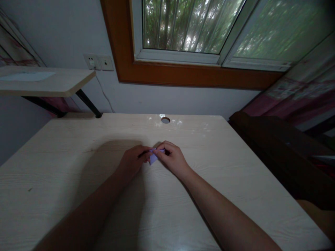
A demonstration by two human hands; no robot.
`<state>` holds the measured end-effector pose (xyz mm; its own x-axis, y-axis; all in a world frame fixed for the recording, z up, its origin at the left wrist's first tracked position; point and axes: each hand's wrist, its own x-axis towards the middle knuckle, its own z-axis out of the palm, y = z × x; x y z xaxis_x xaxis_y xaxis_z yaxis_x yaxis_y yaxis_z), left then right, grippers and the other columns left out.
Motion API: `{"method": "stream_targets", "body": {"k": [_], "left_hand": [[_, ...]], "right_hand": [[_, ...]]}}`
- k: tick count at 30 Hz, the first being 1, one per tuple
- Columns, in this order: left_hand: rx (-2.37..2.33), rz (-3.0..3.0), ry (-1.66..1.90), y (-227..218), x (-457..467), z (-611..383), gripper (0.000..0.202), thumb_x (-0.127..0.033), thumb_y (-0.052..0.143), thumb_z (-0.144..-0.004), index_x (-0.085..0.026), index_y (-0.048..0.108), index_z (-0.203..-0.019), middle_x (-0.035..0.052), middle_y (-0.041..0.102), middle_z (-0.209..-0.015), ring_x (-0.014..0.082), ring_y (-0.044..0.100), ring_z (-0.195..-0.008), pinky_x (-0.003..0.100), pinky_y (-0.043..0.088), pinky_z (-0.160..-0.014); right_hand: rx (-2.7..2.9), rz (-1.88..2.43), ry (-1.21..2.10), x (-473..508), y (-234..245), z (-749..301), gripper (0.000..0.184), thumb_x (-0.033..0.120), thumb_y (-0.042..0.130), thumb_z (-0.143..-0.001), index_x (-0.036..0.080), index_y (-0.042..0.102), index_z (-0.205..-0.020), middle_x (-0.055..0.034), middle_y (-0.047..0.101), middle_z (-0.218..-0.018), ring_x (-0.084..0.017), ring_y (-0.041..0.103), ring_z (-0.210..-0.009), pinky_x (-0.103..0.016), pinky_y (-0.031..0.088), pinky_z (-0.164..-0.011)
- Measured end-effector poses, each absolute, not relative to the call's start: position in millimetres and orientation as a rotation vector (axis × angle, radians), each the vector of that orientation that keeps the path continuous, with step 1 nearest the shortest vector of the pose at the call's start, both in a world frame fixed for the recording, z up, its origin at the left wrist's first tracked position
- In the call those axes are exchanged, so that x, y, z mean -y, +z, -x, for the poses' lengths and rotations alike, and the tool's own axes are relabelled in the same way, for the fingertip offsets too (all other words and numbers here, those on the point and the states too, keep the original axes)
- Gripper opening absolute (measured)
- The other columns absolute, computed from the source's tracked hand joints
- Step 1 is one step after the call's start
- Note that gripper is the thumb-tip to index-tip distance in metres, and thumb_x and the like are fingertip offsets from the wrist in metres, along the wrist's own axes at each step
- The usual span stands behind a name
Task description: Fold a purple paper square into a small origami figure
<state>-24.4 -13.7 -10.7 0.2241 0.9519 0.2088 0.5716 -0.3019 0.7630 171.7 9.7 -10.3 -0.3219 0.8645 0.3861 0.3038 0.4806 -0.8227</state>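
A small piece of folded purple paper [153, 159] is held between my two hands, just above or on the pale wooden desk [183, 216]. My left hand [133, 158] pinches its left side between thumb and fingers. On the other side, my right hand [171, 157] grips the upper right part, its thumb pressed on the paper near the top edge. One pointed corner hangs down towards me between the hands. Much of the paper is hidden behind my fingers.
Near the desk's back edge is a round cable hole [165, 120]. A raised shelf [52, 82] on black legs stands at the left back, with a pale sheet [28, 76] on it. Behind are wall sockets [98, 62] and a window [183, 31]. Dark wooden furniture [274, 150] stands at the right.
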Motion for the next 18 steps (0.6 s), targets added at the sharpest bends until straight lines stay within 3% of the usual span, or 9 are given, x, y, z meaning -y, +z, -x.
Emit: {"method": "stream_targets", "body": {"k": [6, 12, 14, 18], "left_hand": [[-1.389, -1.970, 0.903, -12.5, 13.1, 25.4, 0.026, -0.037, 0.056, -0.091, -0.025, 0.071, -0.108, 0.0012, 0.071, -0.085, 0.0148, 0.067, -0.076, 0.025, 0.050, -0.072], [-1.430, -1.871, 0.915, -9.9, 14.7, 23.5, 0.022, -0.037, 0.060, -0.088, -0.022, 0.072, -0.098, 0.0033, 0.073, -0.084, 0.0173, 0.068, -0.078, 0.026, 0.052, -0.069], [-1.420, -1.788, 0.938, -10.4, 15.0, 23.6, 0.023, -0.039, 0.061, -0.087, -0.021, 0.072, -0.096, 0.0033, 0.074, -0.083, 0.0177, 0.069, -0.077, 0.026, 0.052, -0.068], [-1.397, -1.642, 0.987, -10.4, 14.2, 24.6, 0.024, -0.041, 0.063, -0.084, -0.020, 0.072, -0.092, 0.0029, 0.073, -0.079, 0.0176, 0.069, -0.073, 0.026, 0.052, -0.066]], "right_hand": [[1.858, 0.983, 0.810, -9.6, -8.5, -170.6, 0.017, 0.033, 0.066, -0.089, 0.020, 0.067, -0.077, -0.0022, 0.064, -0.076, -0.015, 0.059, -0.072, -0.028, 0.045, -0.067], [1.846, 0.981, 0.838, -9.6, -11.9, -170.8, 0.015, 0.034, 0.065, -0.088, 0.021, 0.067, -0.081, -0.0021, 0.064, -0.078, -0.015, 0.059, -0.073, -0.027, 0.044, -0.065], [1.781, 1.013, 0.907, -9.4, -14.1, -170.8, 0.015, 0.036, 0.067, -0.086, 0.021, 0.066, -0.090, -0.0013, 0.064, -0.078, -0.014, 0.057, -0.069, -0.026, 0.044, -0.062], [1.652, 0.995, 1.107, -10.1, -17.5, -170.1, 0.039, 0.037, 0.071, -0.082, 0.025, 0.056, -0.116, 0.0037, 0.058, -0.072, -0.012, 0.051, -0.060, -0.024, 0.041, -0.055]]}}
